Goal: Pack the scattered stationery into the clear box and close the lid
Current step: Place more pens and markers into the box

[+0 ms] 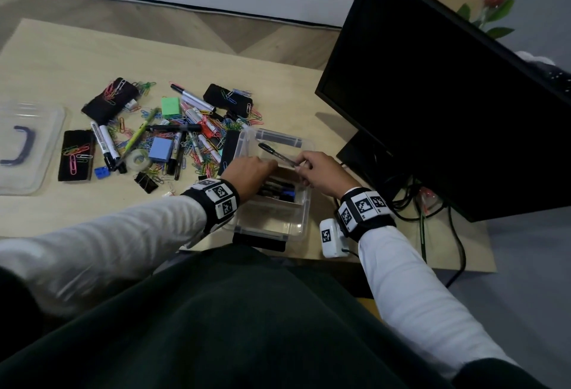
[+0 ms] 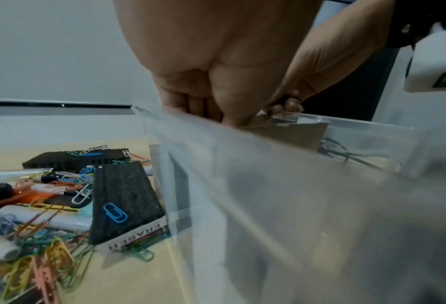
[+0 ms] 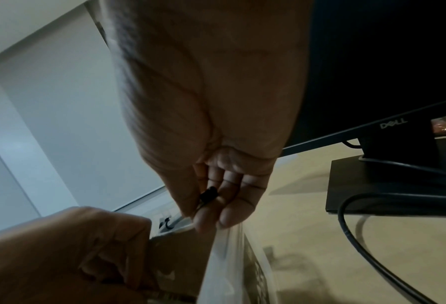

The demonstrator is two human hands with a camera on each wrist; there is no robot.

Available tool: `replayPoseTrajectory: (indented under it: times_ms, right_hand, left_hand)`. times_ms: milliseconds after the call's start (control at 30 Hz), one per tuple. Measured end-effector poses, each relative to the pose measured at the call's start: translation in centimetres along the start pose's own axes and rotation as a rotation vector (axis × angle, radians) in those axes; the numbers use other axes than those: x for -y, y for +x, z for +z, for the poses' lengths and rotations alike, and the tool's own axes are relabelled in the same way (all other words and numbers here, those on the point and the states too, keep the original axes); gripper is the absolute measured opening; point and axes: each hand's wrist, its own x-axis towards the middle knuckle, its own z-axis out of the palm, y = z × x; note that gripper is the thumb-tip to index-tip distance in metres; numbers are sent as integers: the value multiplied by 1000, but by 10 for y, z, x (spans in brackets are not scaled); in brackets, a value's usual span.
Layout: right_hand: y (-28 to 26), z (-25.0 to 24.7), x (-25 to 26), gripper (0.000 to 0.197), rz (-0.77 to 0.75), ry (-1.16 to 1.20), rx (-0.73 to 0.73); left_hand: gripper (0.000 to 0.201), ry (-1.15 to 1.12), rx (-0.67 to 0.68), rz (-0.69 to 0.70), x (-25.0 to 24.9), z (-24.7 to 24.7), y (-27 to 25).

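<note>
We find the clear box (image 1: pixel 296 218) at the desk's near edge, partly filled. Our right hand (image 1: pixel 321 173) pinches a pen (image 1: pixel 275 153) over it; left hand (image 1: pixel 250 172) reaches inside, grip unclear. Most stationery (image 1: pixel 173 138) and the lid (image 1: pixel 31 147) remain outside.

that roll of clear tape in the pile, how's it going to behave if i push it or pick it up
The tape roll lies flat on the table, so a push will probably slide it, not roll it. It looks small and hollow, so likely light and stiff enough to pinch by its rim. Paper clips crowd round it, so a push may drag some along.
</note>
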Motion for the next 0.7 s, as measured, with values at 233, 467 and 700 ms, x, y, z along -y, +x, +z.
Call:
replayPoseTrajectory:
  times_ms: [233,467,700]
  right_hand:
    - [1,1,0,14,6,-15,10]
    - [-1,-2,5,13,-11,-52,36]
    - [-10,-4,16,25,-164,94,-90]
  left_hand:
    - [22,98,81,-4,-3,-5,-1]
    - [17,87,93,-42,1,-24,1]
    - [24,-134,-145,-295,33,-29,-1]
